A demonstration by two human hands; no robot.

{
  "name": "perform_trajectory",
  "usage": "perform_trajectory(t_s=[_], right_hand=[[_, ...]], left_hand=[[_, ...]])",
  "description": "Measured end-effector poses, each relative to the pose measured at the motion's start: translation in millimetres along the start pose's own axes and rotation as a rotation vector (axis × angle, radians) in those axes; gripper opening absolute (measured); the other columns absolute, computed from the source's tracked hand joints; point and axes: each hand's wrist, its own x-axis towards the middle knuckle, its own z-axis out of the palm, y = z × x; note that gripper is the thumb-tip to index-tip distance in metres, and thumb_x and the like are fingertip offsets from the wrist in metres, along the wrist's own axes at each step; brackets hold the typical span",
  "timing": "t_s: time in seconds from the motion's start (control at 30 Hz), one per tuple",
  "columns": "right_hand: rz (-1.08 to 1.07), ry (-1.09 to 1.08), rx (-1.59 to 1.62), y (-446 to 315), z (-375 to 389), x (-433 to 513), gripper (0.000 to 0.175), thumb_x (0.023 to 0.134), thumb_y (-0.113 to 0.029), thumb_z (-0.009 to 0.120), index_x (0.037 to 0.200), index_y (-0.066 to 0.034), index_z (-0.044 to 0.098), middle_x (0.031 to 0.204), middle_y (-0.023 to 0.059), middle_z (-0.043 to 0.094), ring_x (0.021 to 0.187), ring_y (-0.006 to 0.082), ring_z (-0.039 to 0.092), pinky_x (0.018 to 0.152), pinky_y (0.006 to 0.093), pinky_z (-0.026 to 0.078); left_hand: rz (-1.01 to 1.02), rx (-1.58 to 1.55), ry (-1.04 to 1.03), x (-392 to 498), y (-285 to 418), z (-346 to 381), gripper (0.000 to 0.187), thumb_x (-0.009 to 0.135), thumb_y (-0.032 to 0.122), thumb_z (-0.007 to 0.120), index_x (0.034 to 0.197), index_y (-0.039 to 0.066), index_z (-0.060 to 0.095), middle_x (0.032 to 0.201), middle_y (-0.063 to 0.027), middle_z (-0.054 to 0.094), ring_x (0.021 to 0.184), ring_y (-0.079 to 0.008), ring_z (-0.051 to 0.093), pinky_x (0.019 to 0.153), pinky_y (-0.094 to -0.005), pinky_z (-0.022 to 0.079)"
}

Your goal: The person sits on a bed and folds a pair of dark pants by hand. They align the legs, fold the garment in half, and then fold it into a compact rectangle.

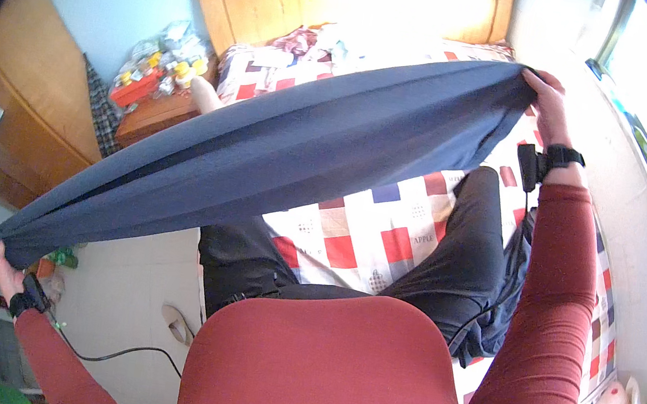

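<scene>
A dark blue-grey cloth (270, 139), perhaps a garment, is stretched in the air between my two arms, with long folds running along it. My left hand (7, 275) grips its lower end at the far left, out over the floor. At the upper right, my right hand (548, 103) pinches the other end above the bed. The cloth slants across my view and hides part of the bed and of my legs. Each wrist wears a black strap with a small device and a cable.
I sit on a bed with a checked, patterned sheet (348, 249). A wooden headboard (326, 4) stands beyond. At the left, a wooden nightstand (151, 125) bears bagged items, near a wardrobe (36, 81). A shoe (177, 324) lies on the tiled floor. Dark fabric (492, 325) lies beside my right thigh.
</scene>
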Motion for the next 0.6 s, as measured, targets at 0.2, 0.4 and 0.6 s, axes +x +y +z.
perform_trajectory(t_s=[0.2, 0.4, 0.6], right_hand=[[-0.061, -0.036, 0.046, -14, 10, -12, 0.023, 0.092, -0.022, 0.075, 0.104, -0.0024, 0.072, 0.080, -0.0028, 0.066, 0.066, 0.0045, 0.057, 0.056, 0.0193, 0.041], [0.008, -0.059, -0.080, 4, -2, -2, 0.027, 0.088, -0.021, 0.079, 0.109, -0.0062, 0.072, 0.096, 0.0010, 0.070, 0.087, 0.0122, 0.066, 0.079, 0.0270, 0.053], [0.051, -0.066, -0.024, 28, -6, 6, 0.035, 0.092, -0.013, 0.073, 0.126, -0.0043, 0.067, 0.108, 0.0049, 0.070, 0.095, 0.0140, 0.065, 0.087, 0.0258, 0.050]], left_hand=[[0.002, 0.014, 0.032, 23, 20, -23, 0.050, 0.102, 0.038, 0.059, 0.139, 0.004, 0.056, 0.137, -0.0135, 0.062, 0.120, -0.0290, 0.062, 0.102, -0.0445, 0.048], [-0.085, -0.030, -0.125, -6, 21, 5, 0.045, 0.101, 0.038, 0.058, 0.133, 0.006, 0.061, 0.132, -0.0126, 0.065, 0.117, -0.0297, 0.064, 0.101, -0.0460, 0.050], [0.106, -0.005, -0.100, -23, 16, 37, 0.027, 0.101, 0.024, 0.062, 0.120, 0.005, 0.065, 0.118, -0.0098, 0.070, 0.105, -0.0259, 0.068, 0.094, -0.0444, 0.053]])
